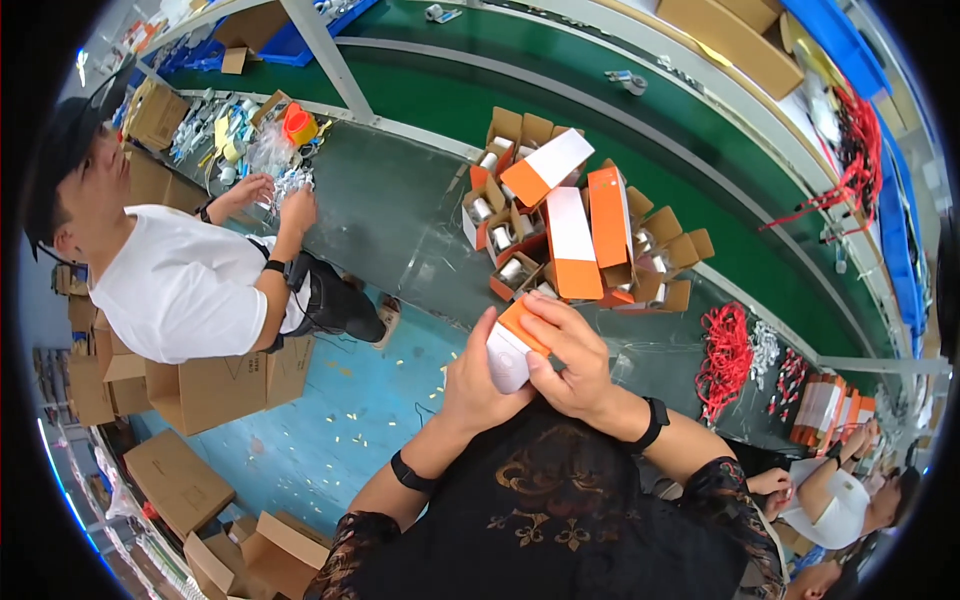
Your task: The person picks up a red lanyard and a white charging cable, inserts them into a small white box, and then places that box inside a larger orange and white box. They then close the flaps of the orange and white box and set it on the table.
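Close to my chest I hold a small orange-and-white carton (pixel 510 358) between both hands. My left hand (pixel 474 382) wraps its left side and lower end. My right hand (pixel 574 358) grips the orange end, its fingers laid over the top and the thumb on the near face. Just beyond my hands, a heap of orange-and-white cartons lies on the bench; a white-and-orange carton (pixel 572 240) rests on top. Several others stand with their flaps up, showing silvery cylindrical items (pixel 502 237) inside.
A dark green workbench (pixel 370 190) runs beside a green conveyor (pixel 440 75). Red cords (pixel 725 355) lie to the right. At left, a co-worker (pixel 190 280) handles small parts; more people work at lower right. Brown cardboard boxes (pixel 180 480) stand on the blue floor.
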Tool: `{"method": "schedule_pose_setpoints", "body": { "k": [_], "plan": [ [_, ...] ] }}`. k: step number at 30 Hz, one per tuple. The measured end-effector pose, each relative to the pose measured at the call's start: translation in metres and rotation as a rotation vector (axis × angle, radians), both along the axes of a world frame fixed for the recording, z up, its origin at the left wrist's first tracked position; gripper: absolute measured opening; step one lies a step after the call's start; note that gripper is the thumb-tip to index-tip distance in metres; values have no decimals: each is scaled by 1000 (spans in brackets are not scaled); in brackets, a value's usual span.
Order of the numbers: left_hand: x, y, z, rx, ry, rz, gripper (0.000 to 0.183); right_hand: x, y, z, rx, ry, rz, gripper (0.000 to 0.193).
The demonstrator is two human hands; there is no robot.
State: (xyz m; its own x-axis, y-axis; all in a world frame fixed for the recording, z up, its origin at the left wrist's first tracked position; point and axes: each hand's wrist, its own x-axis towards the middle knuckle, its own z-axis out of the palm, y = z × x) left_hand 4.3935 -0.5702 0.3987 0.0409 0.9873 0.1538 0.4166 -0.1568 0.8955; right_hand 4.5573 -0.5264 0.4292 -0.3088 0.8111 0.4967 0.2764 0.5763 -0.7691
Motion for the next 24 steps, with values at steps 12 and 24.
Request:
{"method": "schedule_pose_setpoints", "body": {
  "k": [12,24],
  "plan": [
    [-34,24,-9,-162,-41,174,99,-65,33,-10,-168,-120,34,34],
    [-132,95,-111,-204,185,220,105,-89,56,-9,-97,-518,42,54]
  ]
}}
